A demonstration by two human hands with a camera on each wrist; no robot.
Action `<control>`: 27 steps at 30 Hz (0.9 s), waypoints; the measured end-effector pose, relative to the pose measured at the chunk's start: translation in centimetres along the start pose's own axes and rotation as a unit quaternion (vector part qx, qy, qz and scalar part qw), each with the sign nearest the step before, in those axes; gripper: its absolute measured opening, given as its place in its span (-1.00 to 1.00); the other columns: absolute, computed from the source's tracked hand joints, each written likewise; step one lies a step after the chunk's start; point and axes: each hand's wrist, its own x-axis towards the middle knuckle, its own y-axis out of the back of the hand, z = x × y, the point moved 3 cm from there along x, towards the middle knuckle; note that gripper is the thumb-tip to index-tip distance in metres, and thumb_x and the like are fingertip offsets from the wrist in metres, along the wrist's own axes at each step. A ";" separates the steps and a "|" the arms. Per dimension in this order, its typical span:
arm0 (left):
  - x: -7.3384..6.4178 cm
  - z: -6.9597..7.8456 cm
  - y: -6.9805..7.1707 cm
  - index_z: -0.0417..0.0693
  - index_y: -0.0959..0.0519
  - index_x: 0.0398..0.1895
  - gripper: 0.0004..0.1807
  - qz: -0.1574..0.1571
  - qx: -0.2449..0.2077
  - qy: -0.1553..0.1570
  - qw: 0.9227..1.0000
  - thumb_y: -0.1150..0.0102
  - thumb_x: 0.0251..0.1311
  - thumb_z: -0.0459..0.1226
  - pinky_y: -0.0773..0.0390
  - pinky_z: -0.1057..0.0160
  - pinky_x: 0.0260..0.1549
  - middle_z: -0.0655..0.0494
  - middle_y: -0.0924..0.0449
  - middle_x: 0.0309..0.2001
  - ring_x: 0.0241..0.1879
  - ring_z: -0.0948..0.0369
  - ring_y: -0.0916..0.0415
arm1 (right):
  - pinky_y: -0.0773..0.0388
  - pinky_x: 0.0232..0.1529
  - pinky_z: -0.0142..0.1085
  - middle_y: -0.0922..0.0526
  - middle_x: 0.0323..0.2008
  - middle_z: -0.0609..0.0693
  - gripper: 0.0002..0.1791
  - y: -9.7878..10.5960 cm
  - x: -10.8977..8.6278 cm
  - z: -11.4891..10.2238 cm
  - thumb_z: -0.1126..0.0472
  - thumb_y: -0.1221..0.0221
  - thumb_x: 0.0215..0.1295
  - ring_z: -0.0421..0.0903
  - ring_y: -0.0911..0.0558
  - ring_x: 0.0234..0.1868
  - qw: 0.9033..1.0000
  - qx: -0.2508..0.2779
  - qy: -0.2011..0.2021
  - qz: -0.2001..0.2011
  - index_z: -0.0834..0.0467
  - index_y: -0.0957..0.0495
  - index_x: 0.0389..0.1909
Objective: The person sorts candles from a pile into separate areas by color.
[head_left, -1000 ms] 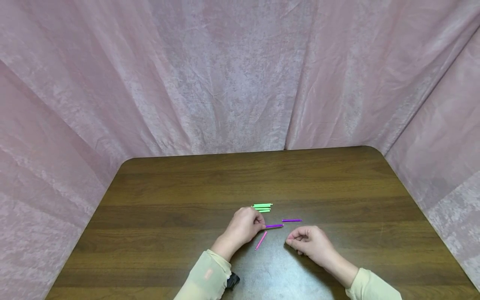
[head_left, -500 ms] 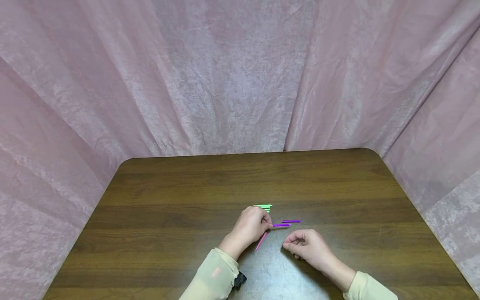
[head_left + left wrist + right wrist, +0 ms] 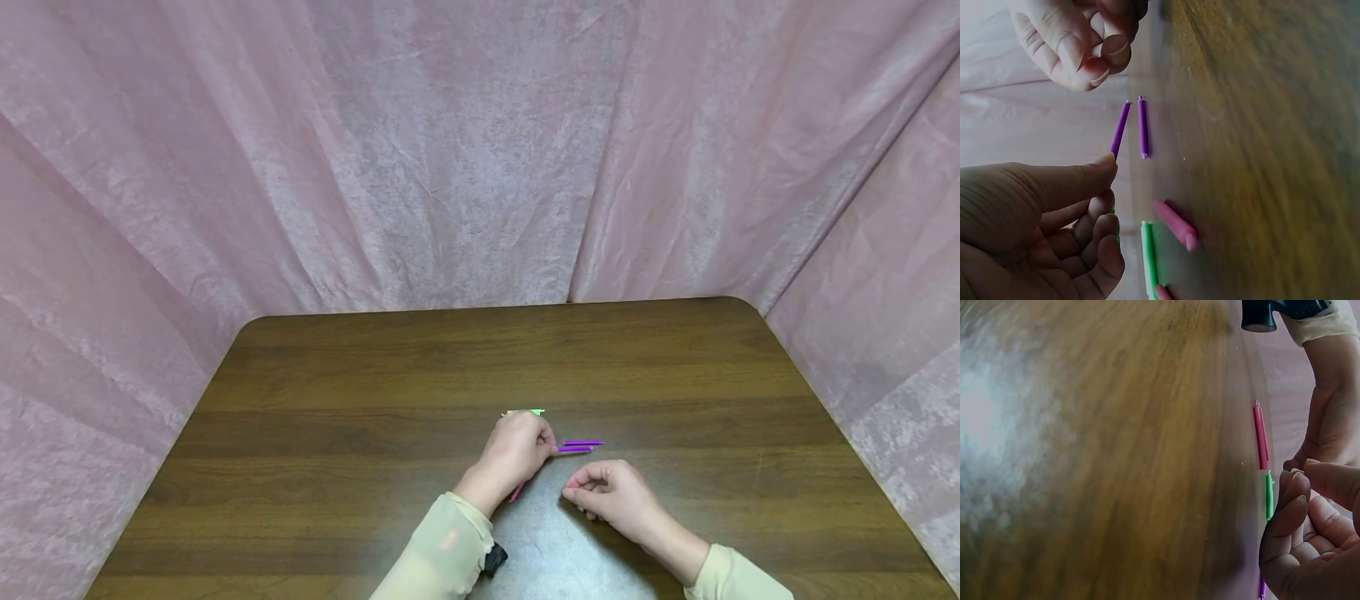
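Observation:
My left hand (image 3: 516, 454) pinches one end of a thin purple stick (image 3: 1121, 128) between thumb and forefinger, its free end pointing right. Just beyond it, a second purple stick (image 3: 1143, 128) lies on the table, almost parallel. My right hand (image 3: 617, 496) hovers to the right with its fingers loosely curled and nothing visible in them. A pink stick (image 3: 1175, 224) lies at a slant, partly hidden under the left hand in the head view. Behind that hand, green sticks (image 3: 536, 412) are mostly covered.
The brown wooden table (image 3: 360, 375) has rounded back corners, with pink curtains (image 3: 450, 167) hanging behind and at both sides. Another pink end (image 3: 1162, 292) shows beside the green stick in the left wrist view. A black device (image 3: 495, 558) sits at the left wrist.
The left hand has carried its purple stick to the right, up close to the other purple one, and now covers more of the green and pink sticks. The right hand has shifted slightly left.

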 end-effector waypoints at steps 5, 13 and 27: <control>0.2 0.2 -0.2 0.16 -0.69 -0.63 -0.87 0.012 0.016 -0.006 1.000 -0.46 -0.02 -0.20 -0.48 0.38 -0.38 0.41 -0.60 -0.54 -0.43 0.35 -0.54 | -0.48 -0.58 -0.41 -0.66 -0.51 0.14 -0.87 0.0 0.0 0.0 0.33 -0.30 0.17 -0.29 -0.49 -0.64 1.000 -0.004 0.004 -0.003 0.36 -0.63 -0.38; 0.5 0.5 -0.6 0.13 -0.67 -0.65 -0.85 0.019 0.025 -0.014 0.999 -0.46 -0.05 -0.23 -0.45 0.39 -0.48 0.37 -0.58 -0.58 -0.50 0.37 -0.52 | -0.47 -0.59 -0.42 -0.65 -0.53 0.14 -0.84 0.1 -0.1 0.1 0.33 -0.28 0.20 -0.30 -0.49 -0.65 1.000 -0.002 0.009 -0.005 0.40 -0.62 -0.38; 0.9 0.9 -1.0 0.15 -0.61 -0.73 -0.78 0.009 0.034 -0.020 0.999 -0.43 -0.05 -0.25 -0.41 0.43 -0.50 0.40 -0.50 -0.62 -0.54 0.37 -0.45 | -0.45 -0.60 -0.42 -0.64 -0.56 0.10 -0.85 0.3 -0.1 0.3 0.31 -0.28 0.21 -0.29 -0.47 -0.66 1.000 0.000 0.008 -0.004 0.37 -0.64 -0.38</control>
